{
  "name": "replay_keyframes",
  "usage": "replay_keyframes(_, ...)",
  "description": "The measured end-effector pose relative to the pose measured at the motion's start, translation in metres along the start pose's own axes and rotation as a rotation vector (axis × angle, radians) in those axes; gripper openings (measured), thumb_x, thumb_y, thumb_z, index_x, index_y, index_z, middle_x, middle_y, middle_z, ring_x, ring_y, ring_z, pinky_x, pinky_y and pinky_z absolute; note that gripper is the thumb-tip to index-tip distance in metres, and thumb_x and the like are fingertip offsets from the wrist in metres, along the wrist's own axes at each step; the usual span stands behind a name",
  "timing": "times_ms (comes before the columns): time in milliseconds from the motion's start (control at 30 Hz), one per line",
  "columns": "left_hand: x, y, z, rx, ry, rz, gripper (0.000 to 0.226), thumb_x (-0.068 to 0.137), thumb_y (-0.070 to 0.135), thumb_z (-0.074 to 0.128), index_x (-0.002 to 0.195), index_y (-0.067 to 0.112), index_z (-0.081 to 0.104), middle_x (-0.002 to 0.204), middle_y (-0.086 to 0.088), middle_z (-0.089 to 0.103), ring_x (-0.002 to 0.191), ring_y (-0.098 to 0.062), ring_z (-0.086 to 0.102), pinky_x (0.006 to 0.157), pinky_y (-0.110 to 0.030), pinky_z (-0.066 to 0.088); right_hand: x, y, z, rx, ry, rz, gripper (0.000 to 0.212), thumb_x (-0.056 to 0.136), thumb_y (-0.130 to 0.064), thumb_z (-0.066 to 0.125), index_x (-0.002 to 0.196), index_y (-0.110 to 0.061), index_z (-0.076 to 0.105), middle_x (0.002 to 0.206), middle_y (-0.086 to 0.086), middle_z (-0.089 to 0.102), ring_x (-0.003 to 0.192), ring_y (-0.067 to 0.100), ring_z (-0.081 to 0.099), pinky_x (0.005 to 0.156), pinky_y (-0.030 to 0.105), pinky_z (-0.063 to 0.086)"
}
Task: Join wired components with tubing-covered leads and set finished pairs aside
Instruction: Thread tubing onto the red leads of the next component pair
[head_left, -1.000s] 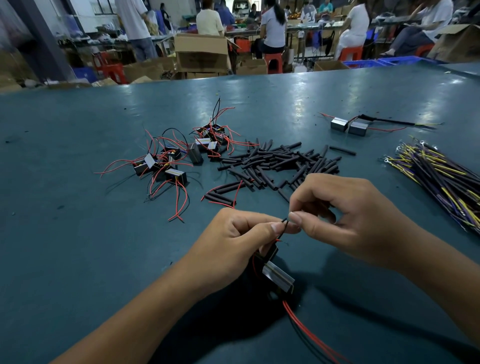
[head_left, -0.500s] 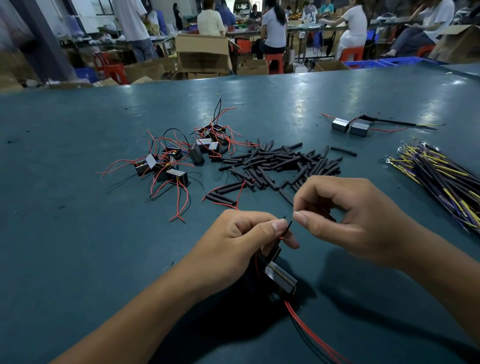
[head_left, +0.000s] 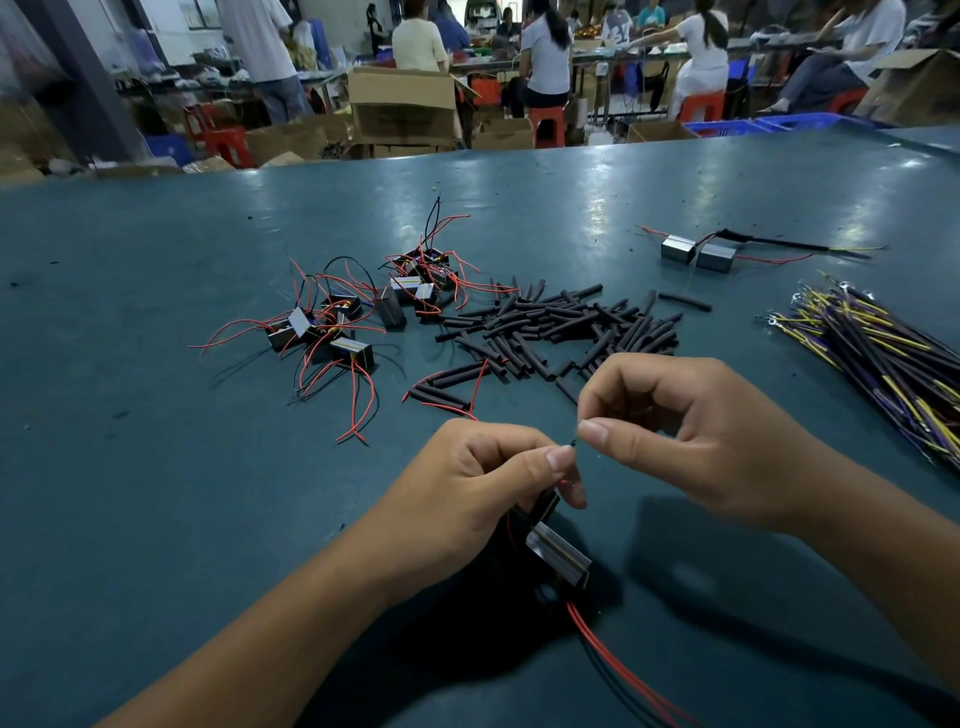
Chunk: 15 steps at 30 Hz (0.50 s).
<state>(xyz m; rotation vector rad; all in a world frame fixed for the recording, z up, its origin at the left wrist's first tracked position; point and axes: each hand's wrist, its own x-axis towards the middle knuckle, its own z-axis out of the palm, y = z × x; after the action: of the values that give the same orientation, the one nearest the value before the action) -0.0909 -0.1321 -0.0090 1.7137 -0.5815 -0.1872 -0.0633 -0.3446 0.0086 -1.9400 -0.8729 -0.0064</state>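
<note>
Because the lead ends are tiny, we keep both hands raised just over the teal worktop (head_left: 156, 467): our left hand (head_left: 467, 493) pinches the thin dark wire tip (head_left: 573, 443) above the small black foil-faced component (head_left: 558, 553), while our right hand (head_left: 691, 431) pinches it from the other side, probably twisting. Loose short black tubing pieces (head_left: 561, 327) lie within reach behind.

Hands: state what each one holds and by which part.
The left hand pinches a thin lead near its tip, with wired components below it. The right hand pinches the lead's tip; what else it holds cannot be told.
</note>
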Motion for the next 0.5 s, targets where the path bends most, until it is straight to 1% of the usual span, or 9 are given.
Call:
replay_keyframes(67, 0.0001, 0.0003, 0.0005, -0.007, 0.003, -0.002, 0.032, 0.096, 0.027, 0.053, 0.074, 0.015, 0.073, 0.062, -0.003, 0.055, 0.061, -0.007, 0.043, 0.060, -0.014, 0.034, 0.0001, -0.0001, -0.0002, 0.006, 0.001, 0.007, 0.009, 0.090, -0.031, 0.065, 0.085, -0.024, 0.063, 0.072, 0.003, 0.058, 0.060, 0.024, 0.048, 0.055, 0.026, 0.041)
replay_keyframes(100, 0.0000, 0.0003, 0.0005, -0.007, 0.005, 0.002, 0.032, 0.096, 0.027, 0.053, 0.074, 0.015, 0.073, 0.062, -0.005, 0.055, 0.061, -0.007, 0.044, 0.060, -0.014, 0.035, 0.0001, -0.0003, -0.0001, 0.012, 0.001, 0.009, 0.009, 0.090, -0.031, 0.065, 0.085, -0.024, 0.063, 0.072, 0.002, 0.058, 0.060, 0.024, 0.048, 0.055, 0.026, 0.041)
replay_keyframes(200, 0.0003, -0.0004, 0.0003, -0.007, 0.015, 0.006, 0.032, 0.096, 0.027, 0.053, 0.077, 0.015, 0.075, 0.063, 0.003, 0.055, 0.061, -0.005, 0.045, 0.059, -0.012, 0.035, 0.0002, -0.0012, -0.0002, 0.003, 0.004, 0.004, 0.014, 0.089, -0.038, 0.063, 0.085, -0.024, 0.063, 0.074, 0.003, 0.059, 0.061, 0.026, 0.049, 0.055, 0.031, 0.042)
replay_keyframes(300, 0.0010, -0.0014, 0.0007, -0.129, 0.045, -0.012, 0.020, 0.094, 0.022, 0.057, 0.086, 0.011, 0.072, 0.067, 0.001, 0.053, 0.060, -0.006, 0.045, 0.058, -0.011, 0.038, 0.0011, -0.0016, -0.0020, -0.048, 0.015, -0.021, 0.014, 0.090, -0.037, 0.060, 0.086, -0.025, 0.063, 0.076, 0.001, 0.060, 0.063, 0.021, 0.054, 0.058, 0.034, 0.047)
replay_keyframes(367, 0.0012, -0.0019, 0.0013, -0.174, 0.056, -0.005, 0.012, 0.092, 0.017, 0.058, 0.087, 0.010, 0.067, 0.068, 0.002, 0.053, 0.059, -0.006, 0.045, 0.058, -0.012, 0.039, 0.0021, -0.0017, -0.0031, -0.133, 0.017, -0.077, 0.011, 0.092, -0.032, 0.060, 0.087, -0.022, 0.062, 0.079, -0.006, 0.059, 0.069, 0.015, 0.056, 0.063, 0.029, 0.047)
replay_keyframes(433, 0.0013, -0.0021, 0.0013, -0.168, 0.046, 0.008, 0.011, 0.093, 0.015, 0.058, 0.087, 0.011, 0.065, 0.067, 0.005, 0.053, 0.058, -0.006, 0.045, 0.057, -0.011, 0.038, 0.0034, -0.0018, -0.0034, -0.227, 0.021, -0.143, 0.007, 0.094, -0.023, 0.063, 0.089, -0.019, 0.062, 0.087, -0.010, 0.058, 0.080, 0.014, 0.057, 0.070, 0.024, 0.046)
replay_keyframes(500, 0.0015, -0.0018, 0.0010, -0.150, 0.032, 0.020, 0.012, 0.093, 0.015, 0.057, 0.087, 0.011, 0.066, 0.066, 0.009, 0.053, 0.058, -0.005, 0.045, 0.057, -0.010, 0.037, 0.0040, -0.0019, -0.0030, -0.261, 0.023, -0.184, 0.004, 0.093, -0.018, 0.063, 0.090, -0.017, 0.062, 0.099, -0.008, 0.060, 0.092, 0.015, 0.059, 0.077, 0.024, 0.047)
